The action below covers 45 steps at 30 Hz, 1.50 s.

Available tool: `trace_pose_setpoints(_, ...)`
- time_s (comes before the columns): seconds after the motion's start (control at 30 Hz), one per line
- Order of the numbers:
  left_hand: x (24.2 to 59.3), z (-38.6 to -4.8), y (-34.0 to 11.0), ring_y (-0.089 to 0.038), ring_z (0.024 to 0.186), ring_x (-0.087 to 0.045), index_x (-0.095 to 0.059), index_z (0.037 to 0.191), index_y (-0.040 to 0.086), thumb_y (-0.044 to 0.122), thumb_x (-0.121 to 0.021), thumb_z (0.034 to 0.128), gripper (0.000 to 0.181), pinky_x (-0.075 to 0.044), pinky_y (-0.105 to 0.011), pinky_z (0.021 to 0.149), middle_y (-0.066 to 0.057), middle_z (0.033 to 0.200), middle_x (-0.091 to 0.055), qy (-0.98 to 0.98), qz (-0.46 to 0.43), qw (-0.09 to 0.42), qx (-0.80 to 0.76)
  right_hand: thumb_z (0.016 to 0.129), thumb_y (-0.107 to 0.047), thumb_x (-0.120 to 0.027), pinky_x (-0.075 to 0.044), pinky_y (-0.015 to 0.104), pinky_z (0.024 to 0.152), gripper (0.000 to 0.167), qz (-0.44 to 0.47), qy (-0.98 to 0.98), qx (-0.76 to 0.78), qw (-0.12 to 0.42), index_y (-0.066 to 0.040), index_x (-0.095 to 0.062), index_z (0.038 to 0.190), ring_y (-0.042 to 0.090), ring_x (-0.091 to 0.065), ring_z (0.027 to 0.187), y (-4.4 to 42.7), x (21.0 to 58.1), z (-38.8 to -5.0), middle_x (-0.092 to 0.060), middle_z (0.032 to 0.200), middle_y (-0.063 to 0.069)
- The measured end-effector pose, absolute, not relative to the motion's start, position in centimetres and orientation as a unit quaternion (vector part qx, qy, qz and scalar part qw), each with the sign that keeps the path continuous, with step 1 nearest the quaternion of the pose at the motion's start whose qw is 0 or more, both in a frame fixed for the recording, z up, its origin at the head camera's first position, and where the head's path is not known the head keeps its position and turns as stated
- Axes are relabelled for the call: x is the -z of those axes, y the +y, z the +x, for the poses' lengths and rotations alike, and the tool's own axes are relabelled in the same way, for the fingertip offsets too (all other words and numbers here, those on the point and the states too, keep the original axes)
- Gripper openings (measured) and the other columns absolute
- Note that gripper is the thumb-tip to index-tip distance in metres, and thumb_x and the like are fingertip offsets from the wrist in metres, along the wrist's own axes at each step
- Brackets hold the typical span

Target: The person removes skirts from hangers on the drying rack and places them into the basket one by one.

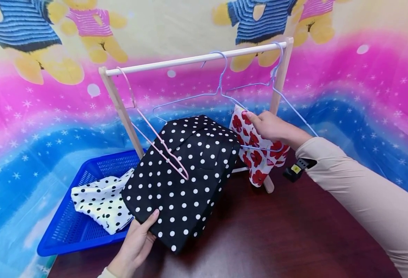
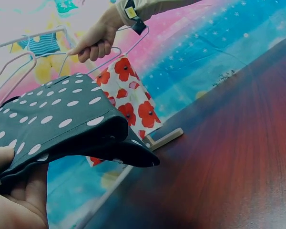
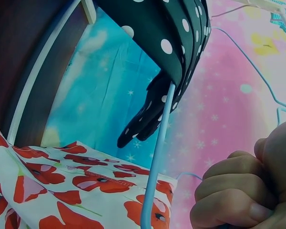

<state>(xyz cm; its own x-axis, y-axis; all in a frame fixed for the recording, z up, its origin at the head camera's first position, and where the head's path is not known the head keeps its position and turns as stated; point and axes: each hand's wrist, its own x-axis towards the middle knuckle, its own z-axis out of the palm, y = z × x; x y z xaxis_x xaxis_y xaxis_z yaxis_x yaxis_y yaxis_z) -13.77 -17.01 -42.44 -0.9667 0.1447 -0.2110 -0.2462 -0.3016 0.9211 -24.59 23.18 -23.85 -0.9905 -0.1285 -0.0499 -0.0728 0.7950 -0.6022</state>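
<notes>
Black cloth (image 1: 190,162) draped over a blue hanger (image 1: 220,85) below the bar (image 1: 176,61), its near corner pinched by the left hand (image 1: 138,239), the hanger's shoulder gripped by the curled right hand (image 1: 268,125)

Behind my bench (image 1: 294,239) I've got this super loud backdrop (image 1: 364,88), creamy up top, then hot pink, then blue, with white snowflakes and chubby yellow cartoon figures (image 1: 261,33) in stripy tops. The bench top's dark reddish brown and kinda shiny where light hits.
</notes>
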Motion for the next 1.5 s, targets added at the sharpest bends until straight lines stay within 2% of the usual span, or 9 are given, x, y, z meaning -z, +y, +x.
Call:
trace_pose_setpoints(0.23,41.7,-13.7,-17.5,-0.005,0.1,-0.073,-0.055,0.121,0.022,0.023,-0.055,0.1053,0.016,-0.059,-0.027,0.089,0.012,0.109,-0.075,0.595,-0.047,0.119,-0.793,0.109,-0.052,-0.02,-0.029,0.024,0.043,0.064,-0.05,0.945,0.319,0.049,-0.016,-0.034,0.058,0.011,-0.03,0.04,23.2,23.7,-24.6,-0.03,0.049,-0.005)
trace_pose_setpoints(0.5,41.9,-13.7,-18.1,-0.004,0.1,-0.073,-0.061,0.115,0.024,0.024,-0.055,0.1052,0.012,-0.058,-0.026,0.089,0.012,0.108,-0.075,0.606,-0.046,0.115,-0.786,0.111,-0.046,-0.02,-0.027,0.025,0.044,0.062,-0.053,0.943,0.327,0.037,-0.015,-0.032,0.058,0.01,-0.025,0.041,23.4,23.6,-24.6,-0.027,0.05,-0.005)
trace_pose_setpoints(0.97,43.6,-13.4,-16.7,-0.009,0.097,-0.074,-0.057,0.118,0.02,0.02,-0.056,0.1046,0.014,-0.06,-0.029,0.086,0.009,0.105,-0.076,0.599,-0.051,0.117,-0.791,0.108,-0.055,-0.021,-0.029,0.025,0.043,0.064,-0.056,0.94,0.332,0.044,-0.018,-0.034,0.057,0.011,-0.029,0.041,23.3,24.1,-24.8,-0.03,0.049,-0.006)
trace_pose_setpoints(1.3,43.1,-13.5,-17.1,-0.009,0.097,-0.074,-0.057,0.119,0.019,0.02,-0.058,0.1033,0.016,-0.06,-0.029,0.085,0.01,0.105,-0.075,0.611,-0.057,0.106,-0.782,0.109,-0.051,-0.016,-0.029,0.027,0.044,0.066,-0.056,0.943,0.324,0.045,-0.015,-0.034,0.058,0.011,-0.025,0.041,23.5,24.0,-24.6,-0.028,0.05,-0.005)
trace_pose_setpoints(1.5,42.3,-14.1,-16.9,-0.008,0.097,-0.074,-0.051,0.131,0.009,0.023,-0.061,0.1019,0.034,-0.06,-0.026,0.085,0.008,0.105,-0.076,0.625,-0.083,0.107,-0.769,0.109,-0.051,-0.015,-0.027,0.026,0.043,0.066,-0.053,0.946,0.317,0.047,-0.015,-0.036,0.058,0.01,-0.025,0.042,23.2,24.2,-24.5,-0.029,0.05,-0.005)
